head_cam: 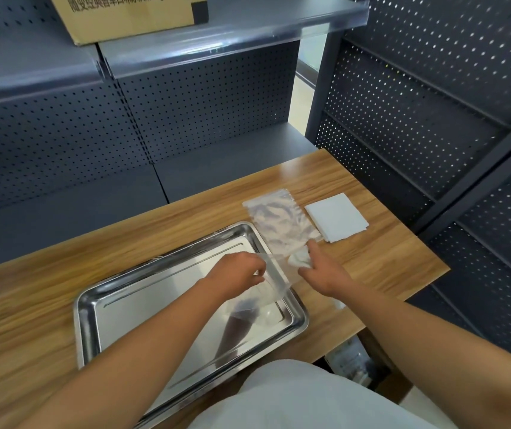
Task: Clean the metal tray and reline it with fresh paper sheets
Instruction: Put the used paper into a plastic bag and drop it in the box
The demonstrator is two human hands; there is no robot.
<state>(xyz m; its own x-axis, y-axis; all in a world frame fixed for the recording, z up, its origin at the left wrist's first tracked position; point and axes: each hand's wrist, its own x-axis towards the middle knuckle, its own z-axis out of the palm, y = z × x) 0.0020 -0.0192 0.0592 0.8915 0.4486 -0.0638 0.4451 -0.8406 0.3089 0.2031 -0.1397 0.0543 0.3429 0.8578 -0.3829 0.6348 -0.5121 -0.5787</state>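
Left hand [238,271] pinches a clear plastic bag [274,230] over the metal tray [93,308]; right hand [319,269] grips a crumpled white wipe [299,258]; paper sheets [336,216] lie far right on the bench [46,289].

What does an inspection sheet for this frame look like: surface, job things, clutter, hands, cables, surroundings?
Surface: wooden table, grain visible.
Job's things: metal tray unlined, shiny; white paper sheets stacked beyond it; clear plastic bag overlapping the tray's far right corner.
Clutter: nothing seen on the table.
Hands: left hand pinching the bag's edge; right hand gripping a crumpled white wad.
Cables: nothing seen.
Surroundings: dark perforated shelving; cardboard box on the shelf above.
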